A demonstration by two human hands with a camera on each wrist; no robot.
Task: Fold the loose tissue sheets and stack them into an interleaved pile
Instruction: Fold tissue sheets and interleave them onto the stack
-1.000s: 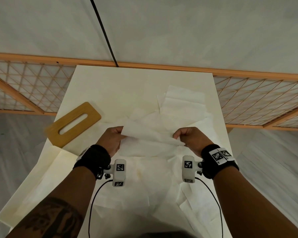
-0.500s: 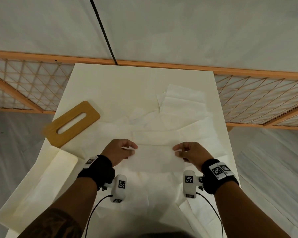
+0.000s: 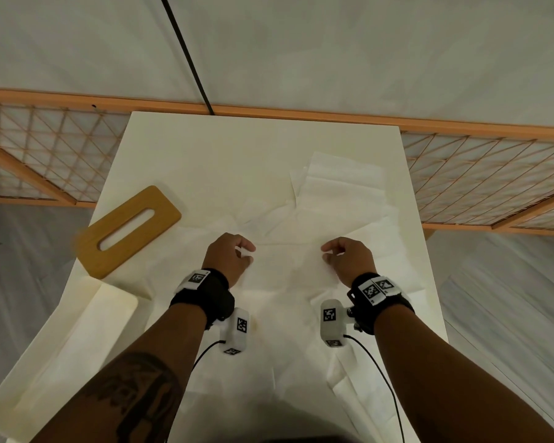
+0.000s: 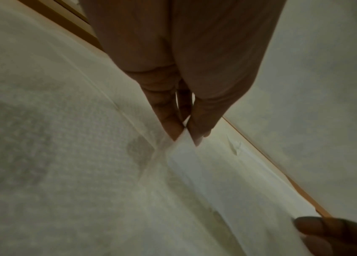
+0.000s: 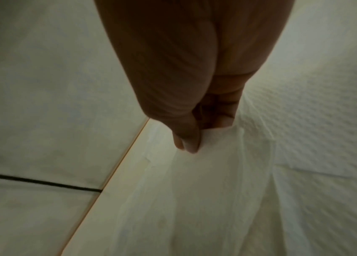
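Note:
A white tissue sheet (image 3: pixel 288 266) lies stretched between my two hands over other loose sheets (image 3: pixel 269 362) on the cream table (image 3: pixel 237 148). My left hand (image 3: pixel 251 254) pinches the sheet's left end between thumb and fingers. The left wrist view shows that pinch (image 4: pixel 185 136) on a raised edge of the sheet (image 4: pixel 206 164). My right hand (image 3: pixel 325 252) pinches the right end, seen close in the right wrist view (image 5: pixel 192 142) with the tissue (image 5: pixel 206 173) gathered under the fingertips. A pile of folded sheets (image 3: pixel 339 187) lies at the far right.
A wooden tissue-box lid (image 3: pixel 128 228) with a slot lies at the table's left edge. A white open box (image 3: pixel 77 346) hangs off the near left. An orange lattice rail (image 3: pixel 301 111) runs behind the table, and a black cable (image 3: pixel 186 52) crosses the floor.
The sheet held up a second ago was laid flat on the loose sheets. Both hands have since moved a little farther up the table and now pinch its ends.

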